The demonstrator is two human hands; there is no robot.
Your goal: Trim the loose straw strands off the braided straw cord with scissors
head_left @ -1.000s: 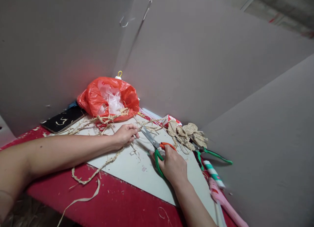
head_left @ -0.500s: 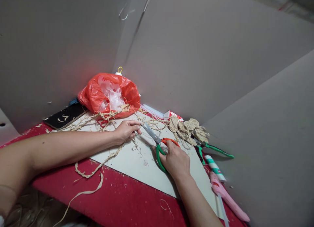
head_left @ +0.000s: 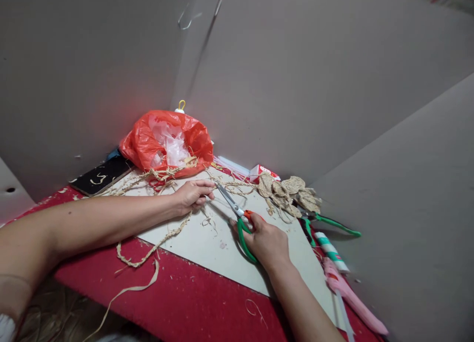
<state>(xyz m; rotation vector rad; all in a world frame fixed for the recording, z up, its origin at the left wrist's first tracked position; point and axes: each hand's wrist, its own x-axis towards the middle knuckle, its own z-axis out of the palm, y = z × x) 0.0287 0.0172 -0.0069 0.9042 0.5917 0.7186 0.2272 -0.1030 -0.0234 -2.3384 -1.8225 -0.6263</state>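
Note:
My right hand (head_left: 268, 241) is wrapped round a pair of scissors (head_left: 237, 209) with one green and one orange handle loop. Their blades are nearly together and point up and left, tips at the fingers of my left hand (head_left: 194, 194). That hand is closed in a pinch on a braided straw cord (head_left: 174, 233), which hangs from it and loops over the front edge of the white board (head_left: 207, 253). The bit between the fingertips is too small to make out. A flat straw strip (head_left: 137, 287) trails from the loop towards the table's front edge.
An orange-red plastic bag (head_left: 138, 139) stands in the corner. Coiled straw pieces (head_left: 292, 189), green-handled pliers (head_left: 336, 224), a white-and-green roll (head_left: 331, 253) and a pink glue gun (head_left: 351, 297) line the right. At left lies a black slab (head_left: 99, 176). Grey panels rise behind the red table (head_left: 177, 302).
The scissor blades have come closer together, and the orange loop has moved in towards the green one. My left hand keeps its pinch. The whole view has shifted slightly.

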